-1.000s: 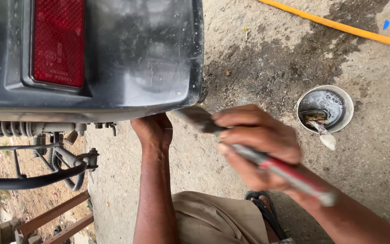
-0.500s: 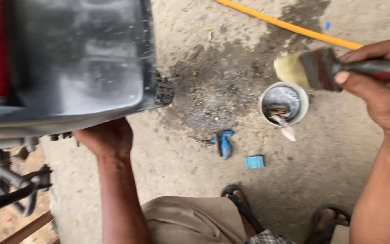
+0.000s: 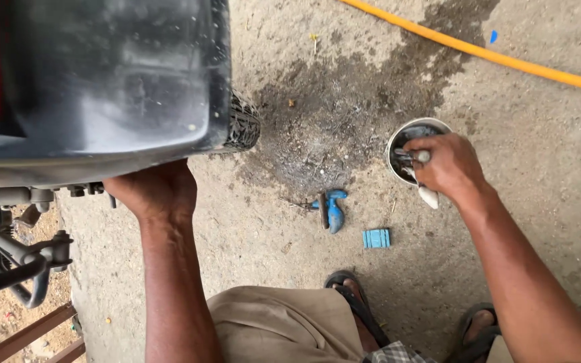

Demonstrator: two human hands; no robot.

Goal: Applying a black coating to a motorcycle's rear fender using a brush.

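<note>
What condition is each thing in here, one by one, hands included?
Left hand: pressed under the edge of the dark vehicle panel.
Right hand: reaching into the round container.
Concrete ground: stained dark in one patch.
Blue tool: lying loose.
Yellow hose: stretched across.

Probably an outdoor vehicle repair yard: oil-stained concrete ground (image 3: pixel 344 128), a vehicle's tyre (image 3: pixel 242 124), a hose (image 3: pixel 506 59).

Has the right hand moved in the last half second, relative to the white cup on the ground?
Yes. The right hand has come down from beyond the white cup to rest on its rim, fingers over the opening.
</note>
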